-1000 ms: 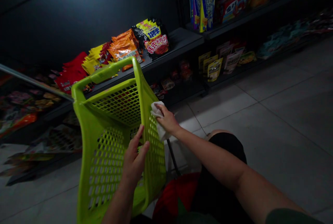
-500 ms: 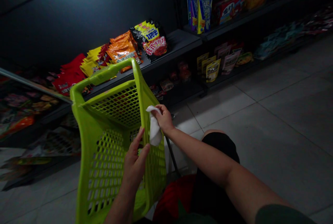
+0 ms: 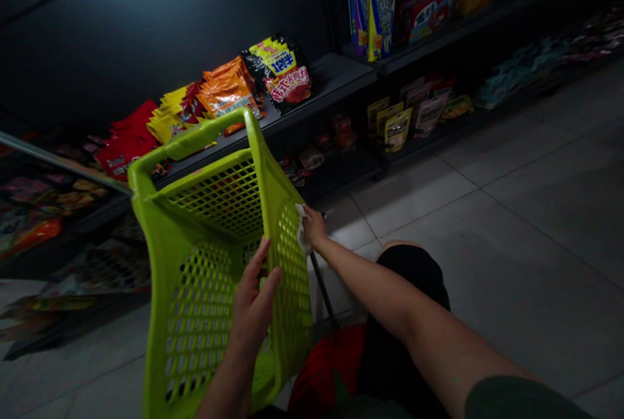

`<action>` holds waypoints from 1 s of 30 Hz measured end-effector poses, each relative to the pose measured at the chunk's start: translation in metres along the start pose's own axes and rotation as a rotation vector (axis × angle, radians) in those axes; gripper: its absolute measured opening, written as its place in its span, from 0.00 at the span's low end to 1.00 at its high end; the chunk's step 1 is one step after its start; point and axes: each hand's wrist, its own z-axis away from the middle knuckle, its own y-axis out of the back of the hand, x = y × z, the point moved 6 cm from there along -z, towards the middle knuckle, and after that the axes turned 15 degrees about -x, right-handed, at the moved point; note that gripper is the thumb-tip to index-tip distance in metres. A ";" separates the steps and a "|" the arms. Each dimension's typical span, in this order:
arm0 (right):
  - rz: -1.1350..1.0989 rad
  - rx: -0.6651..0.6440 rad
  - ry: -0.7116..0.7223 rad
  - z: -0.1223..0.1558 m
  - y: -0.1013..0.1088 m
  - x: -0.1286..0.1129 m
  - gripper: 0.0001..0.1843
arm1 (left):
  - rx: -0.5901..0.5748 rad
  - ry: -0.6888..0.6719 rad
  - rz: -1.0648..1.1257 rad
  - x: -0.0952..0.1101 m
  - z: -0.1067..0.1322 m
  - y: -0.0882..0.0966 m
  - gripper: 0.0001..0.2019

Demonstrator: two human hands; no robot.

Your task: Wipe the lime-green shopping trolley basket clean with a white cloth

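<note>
A yellow-green plastic shopping basket (image 3: pixel 158 289) with perforated walls stands tilted in front of me, its handle towards the shelf. My right hand (image 3: pixel 314 227) is closed on a white cloth (image 3: pixel 303 230), held against the basket's outer right side below the rim. Some of the cloth is hidden behind the fingers. At the basket's right rim, my left hand (image 3: pixel 253 299) has its index finger and thumb stretched out and apart. Its other fingers are mostly hidden, and no object shows in it.
Behind the basket, a dark shelf (image 3: pixel 341 78) carries red, yellow, orange and black snack packets (image 3: pixel 285 75). Lower shelves hold small pouches (image 3: pixel 397 130). A metal bar (image 3: pixel 63 162) runs in from the left. Below me are a red seat-like object (image 3: pixel 326 367), my knee and grey floor tiles (image 3: pixel 511 243).
My right hand has moved with the cloth from near the rim to lower on the basket's outer side, slightly rightwards. The left hand has stayed in place at the rim.
</note>
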 end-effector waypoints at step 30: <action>0.037 -0.069 -0.098 0.025 0.001 0.018 0.25 | 0.001 -0.006 0.047 -0.002 -0.002 -0.003 0.27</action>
